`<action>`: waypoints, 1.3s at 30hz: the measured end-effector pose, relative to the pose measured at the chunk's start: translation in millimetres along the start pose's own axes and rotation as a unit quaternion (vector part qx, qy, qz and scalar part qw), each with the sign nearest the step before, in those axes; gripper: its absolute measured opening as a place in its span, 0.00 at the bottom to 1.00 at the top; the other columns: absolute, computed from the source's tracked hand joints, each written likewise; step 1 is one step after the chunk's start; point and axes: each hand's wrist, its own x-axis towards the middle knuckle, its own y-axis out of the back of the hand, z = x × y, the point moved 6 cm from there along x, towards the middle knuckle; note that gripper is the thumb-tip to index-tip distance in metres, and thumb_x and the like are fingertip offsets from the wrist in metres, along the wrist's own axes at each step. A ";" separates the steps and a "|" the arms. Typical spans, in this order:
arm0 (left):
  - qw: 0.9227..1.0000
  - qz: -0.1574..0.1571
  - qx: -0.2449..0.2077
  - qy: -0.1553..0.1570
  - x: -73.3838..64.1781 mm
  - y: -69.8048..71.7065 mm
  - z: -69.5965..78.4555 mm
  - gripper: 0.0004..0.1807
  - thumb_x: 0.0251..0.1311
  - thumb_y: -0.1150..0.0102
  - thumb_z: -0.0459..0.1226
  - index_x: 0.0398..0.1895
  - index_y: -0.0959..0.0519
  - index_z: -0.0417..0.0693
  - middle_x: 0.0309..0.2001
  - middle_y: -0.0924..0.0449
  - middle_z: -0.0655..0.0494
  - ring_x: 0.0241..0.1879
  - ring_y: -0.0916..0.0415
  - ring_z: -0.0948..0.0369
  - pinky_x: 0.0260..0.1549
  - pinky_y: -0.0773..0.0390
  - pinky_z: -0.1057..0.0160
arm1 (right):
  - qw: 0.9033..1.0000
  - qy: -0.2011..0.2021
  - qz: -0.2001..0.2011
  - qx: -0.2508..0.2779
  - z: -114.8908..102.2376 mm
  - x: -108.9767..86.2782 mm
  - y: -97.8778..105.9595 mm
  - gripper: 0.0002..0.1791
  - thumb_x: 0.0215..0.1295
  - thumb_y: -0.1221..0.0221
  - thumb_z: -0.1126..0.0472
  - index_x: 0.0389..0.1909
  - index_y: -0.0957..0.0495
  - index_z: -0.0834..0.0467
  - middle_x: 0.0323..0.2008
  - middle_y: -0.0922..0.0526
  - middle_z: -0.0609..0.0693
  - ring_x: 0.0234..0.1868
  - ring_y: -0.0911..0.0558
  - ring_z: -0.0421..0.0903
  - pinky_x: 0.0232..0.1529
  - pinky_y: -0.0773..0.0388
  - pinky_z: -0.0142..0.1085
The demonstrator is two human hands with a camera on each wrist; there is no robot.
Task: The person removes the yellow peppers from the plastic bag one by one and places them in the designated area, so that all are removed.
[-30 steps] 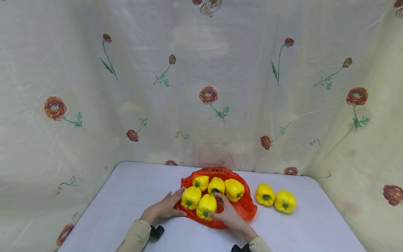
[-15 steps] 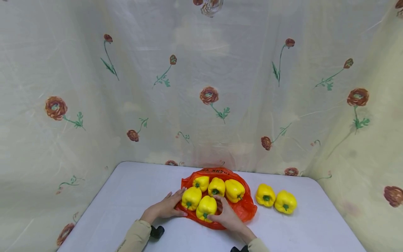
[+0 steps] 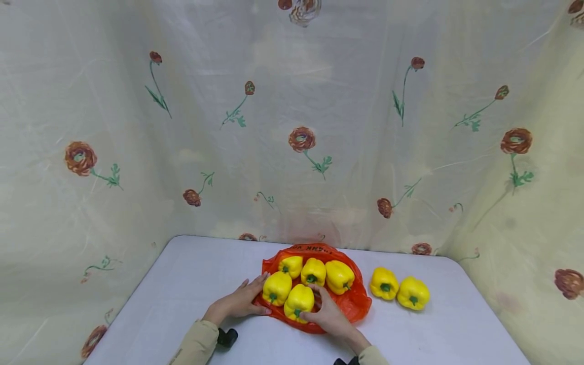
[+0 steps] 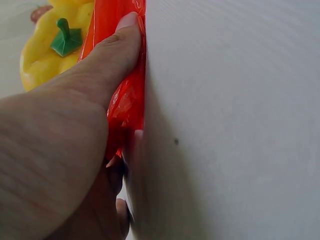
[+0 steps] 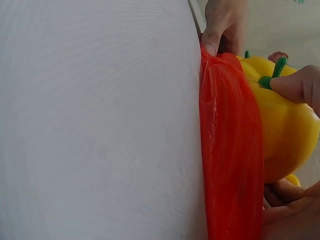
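Observation:
A yellow bell pepper [image 3: 298, 300] with a green stem stands at the front of a spread red plastic bag [image 3: 353, 305]. My right hand [image 3: 332, 315] holds it, thumb at the stem side and fingers round its right side, as the right wrist view of the bell pepper [image 5: 287, 132] shows. On the bag's left edge rests my left hand [image 3: 244, 300], fingers extended beside another bell pepper [image 3: 276, 288]. Its thumb [image 4: 117, 47] presses the red plastic in the left wrist view. Three more bell peppers [image 3: 313, 271] sit on the bag behind.
Two loose bell peppers, one at left [image 3: 384, 283] and one at right [image 3: 413, 293], stand on the white table [image 3: 456, 334] right of the bag. A flowered curtain [image 3: 274, 152] closes off the back and sides.
My right hand has settled slightly closer round the front bell pepper. The left hand and the other bell peppers have stayed where they were.

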 end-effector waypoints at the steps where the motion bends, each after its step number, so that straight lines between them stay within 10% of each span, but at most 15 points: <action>1: 1.000 0.001 0.000 0.000 0.5 0.0 -0.2 0.52 0.55 0.41 0.62 0.77 0.51 0.50 0.78 0.56 0.52 0.77 0.57 0.51 0.74 0.61 0.42 | 1.000 0.001 0.002 -0.002 -0.2 0.1 0.6 0.50 0.51 0.28 0.49 0.69 0.46 0.57 0.68 0.41 0.61 0.65 0.36 0.60 0.67 0.38 0.61; 39: 1.000 0.006 0.008 -0.005 2.9 -1.2 -4.4 0.53 0.55 0.40 0.62 0.77 0.52 0.49 0.78 0.56 0.50 0.76 0.55 0.50 0.74 0.61 0.42 | 0.997 0.030 0.020 -0.061 -38.7 -15.3 41.1 0.46 0.50 0.29 0.47 0.68 0.41 0.54 0.66 0.34 0.55 0.64 0.32 0.54 0.64 0.29 0.53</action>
